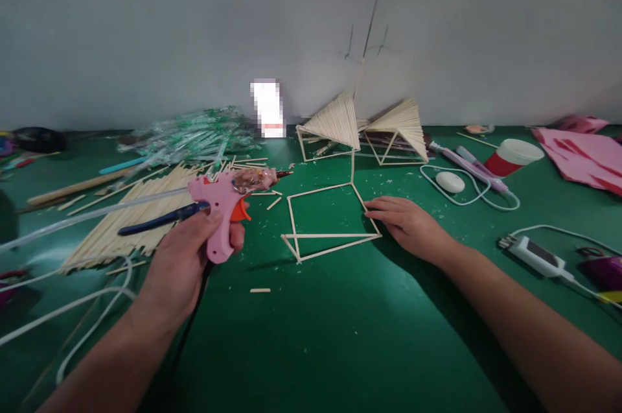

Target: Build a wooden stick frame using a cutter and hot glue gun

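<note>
A pink hot glue gun (224,215) with an orange trigger is gripped in my left hand (182,257), its nozzle pointing right. A dark blue handle (162,218) shows beside that hand; whether the hand holds it too, I cannot tell. A frame of thin wooden sticks (335,236) lies on the green table in front of me, with one stick rising at its back corner. The fingertips of my right hand (408,225) hold the frame's right-hand stick; the thumb is mostly hidden.
Loose wooden sticks (131,218) and plastic-wrapped bundles (194,131) lie left. Two stick models (335,121) (401,128) stand by the wall, right of a bright blurred screen (268,108). A red-and-white cup (512,157), white cable (486,196) and power strip (539,257) lie right.
</note>
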### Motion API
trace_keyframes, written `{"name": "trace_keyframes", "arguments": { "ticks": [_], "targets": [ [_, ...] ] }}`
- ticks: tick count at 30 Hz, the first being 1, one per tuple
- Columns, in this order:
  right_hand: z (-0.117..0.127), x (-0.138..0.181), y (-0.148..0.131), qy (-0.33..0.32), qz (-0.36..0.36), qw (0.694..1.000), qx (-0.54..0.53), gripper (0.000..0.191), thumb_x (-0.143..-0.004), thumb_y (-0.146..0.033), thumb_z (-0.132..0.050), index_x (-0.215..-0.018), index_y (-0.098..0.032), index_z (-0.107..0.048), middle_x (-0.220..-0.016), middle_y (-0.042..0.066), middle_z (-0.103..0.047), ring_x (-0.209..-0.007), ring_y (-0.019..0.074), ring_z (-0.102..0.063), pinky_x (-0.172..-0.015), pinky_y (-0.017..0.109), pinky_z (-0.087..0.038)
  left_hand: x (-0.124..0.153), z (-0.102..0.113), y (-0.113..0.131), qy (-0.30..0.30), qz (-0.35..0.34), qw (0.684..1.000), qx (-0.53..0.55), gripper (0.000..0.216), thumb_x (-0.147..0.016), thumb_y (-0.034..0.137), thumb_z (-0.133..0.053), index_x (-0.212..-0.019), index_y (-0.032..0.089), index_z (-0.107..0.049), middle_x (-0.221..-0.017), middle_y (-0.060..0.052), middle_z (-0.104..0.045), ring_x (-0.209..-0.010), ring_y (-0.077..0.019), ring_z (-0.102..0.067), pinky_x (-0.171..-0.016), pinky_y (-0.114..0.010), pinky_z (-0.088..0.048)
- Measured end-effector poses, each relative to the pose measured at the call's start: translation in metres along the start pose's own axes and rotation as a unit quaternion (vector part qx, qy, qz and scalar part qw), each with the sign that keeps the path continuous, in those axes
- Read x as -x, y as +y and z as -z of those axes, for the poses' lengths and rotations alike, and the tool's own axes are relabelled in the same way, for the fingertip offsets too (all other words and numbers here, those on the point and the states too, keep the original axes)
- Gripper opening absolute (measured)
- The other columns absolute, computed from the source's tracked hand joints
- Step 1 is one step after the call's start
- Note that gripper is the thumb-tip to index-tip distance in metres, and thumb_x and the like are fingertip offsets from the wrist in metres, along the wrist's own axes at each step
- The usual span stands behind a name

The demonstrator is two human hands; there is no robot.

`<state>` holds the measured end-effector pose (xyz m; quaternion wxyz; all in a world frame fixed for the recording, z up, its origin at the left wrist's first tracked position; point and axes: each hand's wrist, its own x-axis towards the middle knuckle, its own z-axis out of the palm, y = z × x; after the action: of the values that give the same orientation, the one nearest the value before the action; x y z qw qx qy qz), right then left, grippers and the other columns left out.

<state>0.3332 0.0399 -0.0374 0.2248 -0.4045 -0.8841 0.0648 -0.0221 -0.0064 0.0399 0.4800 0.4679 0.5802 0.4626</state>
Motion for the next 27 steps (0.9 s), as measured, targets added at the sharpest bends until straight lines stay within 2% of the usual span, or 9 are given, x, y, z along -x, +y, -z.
{"name": "trace_keyframes", "arguments": {
  "ticks": [5, 10, 14, 17, 19, 22, 25, 27],
  "targets": [
    [0.004, 0.003, 0.002, 0.002, 0.002, 1.000, 0.004, 0.043, -0.083, -0.005, -0.043, -0.113, -0.024, -0.067, -0.125, 0.005, -0.064, -0.120, 0.0228, -0.055, -0.098, 0.050, -0.045, 0.000, 0.000, -0.002, 0.006, 0.007, 1.000, 0.009, 0.028, -0.084, 0.035, -0.051, -0.068, 0.014, -0.062, -0.065, 0.001, -0.059, -0.060, -0.0103, -0.045, -0.056, -0.023, -0.033],
    [0.010, 0.013, -0.001, -0.006, -0.006, 1.000, 0.024, 0.041, -0.084, -0.008, -0.043, -0.110, -0.026, -0.068, -0.121, 0.004, -0.067, -0.116, 0.0242, -0.059, -0.098, 0.056, -0.044, 0.004, -0.001, -0.003, -0.008, 0.057, 0.998, -0.006, 0.034, -0.084, 0.044, -0.053, -0.065, 0.016, -0.059, -0.053, 0.003, -0.049, -0.050, -0.0097, -0.036, -0.049, -0.024, -0.025],
    [0.015, 0.029, 0.001, -0.007, -0.015, 0.999, 0.037, 0.039, -0.083, -0.010, -0.044, -0.108, -0.027, -0.069, -0.118, 0.003, -0.068, -0.113, 0.0238, -0.061, -0.099, 0.055, -0.044, 0.005, 0.000, -0.011, -0.045, 0.010, 0.999, -0.013, 0.025, -0.080, 0.035, -0.060, -0.064, 0.017, -0.055, -0.062, 0.003, -0.054, -0.059, -0.0100, -0.044, -0.058, -0.024, -0.031],
    [0.019, 0.033, -0.003, 0.011, -0.024, 0.999, 0.035, 0.038, -0.084, -0.012, -0.045, -0.111, -0.028, -0.067, -0.119, 0.003, -0.068, -0.111, 0.0245, -0.062, -0.098, 0.054, -0.045, 0.007, -0.001, -0.016, -0.041, 0.015, 0.999, -0.010, 0.020, -0.079, 0.032, -0.063, -0.067, 0.018, -0.054, -0.058, 0.004, -0.052, -0.058, -0.0105, -0.044, -0.059, -0.025, -0.031],
    [0.024, 0.028, -0.015, 0.066, -0.039, 0.996, 0.044, 0.036, -0.084, -0.015, -0.048, -0.114, -0.025, -0.065, -0.120, 0.006, -0.067, -0.111, 0.0259, -0.061, -0.096, 0.052, -0.047, 0.010, -0.003, -0.018, -0.024, 0.028, 0.999, -0.007, 0.020, -0.076, 0.033, -0.065, -0.068, 0.019, -0.053, -0.056, 0.005, -0.052, -0.057, -0.0109, -0.044, -0.058, -0.025, -0.032],
    [0.034, 0.012, -0.050, 0.173, -0.059, 0.982, 0.040, 0.033, -0.084, -0.016, -0.053, -0.115, -0.025, -0.063, -0.115, 0.007, -0.067, -0.107, 0.0245, -0.062, -0.091, 0.045, -0.051, 0.015, -0.003, -0.016, 0.013, 0.052, 0.996, -0.071, 0.026, -0.073, 0.040, -0.066, -0.068, 0.019, -0.053, -0.057, 0.004, -0.054, -0.055, -0.0119, -0.045, -0.052, -0.024, -0.032],
    [0.038, -0.006, -0.093, 0.190, -0.025, 0.981, -0.023, 0.031, -0.082, -0.017, -0.058, -0.111, -0.026, -0.062, -0.106, 0.006, -0.069, -0.101, 0.0229, -0.063, -0.085, 0.040, -0.053, 0.020, -0.003, -0.011, 0.056, 0.073, 0.987, -0.136, 0.028, -0.070, 0.044, -0.068, -0.074, 0.019, -0.057, -0.061, 0.003, -0.059, -0.051, -0.0116, -0.045, -0.047, -0.023, -0.032],
    [0.034, -0.015, -0.116, 0.176, -0.005, 0.982, -0.060, 0.030, -0.080, -0.020, -0.062, -0.109, -0.024, -0.063, -0.104, 0.007, -0.069, -0.099, 0.0234, -0.063, -0.083, 0.039, -0.054, 0.023, -0.003, -0.009, 0.052, 0.056, 0.987, -0.141, 0.027, -0.069, 0.043, -0.068, -0.080, 0.019, -0.061, -0.065, 0.002, -0.061, -0.051, -0.0114, -0.044, -0.047, -0.023, -0.032]
  ]
}}
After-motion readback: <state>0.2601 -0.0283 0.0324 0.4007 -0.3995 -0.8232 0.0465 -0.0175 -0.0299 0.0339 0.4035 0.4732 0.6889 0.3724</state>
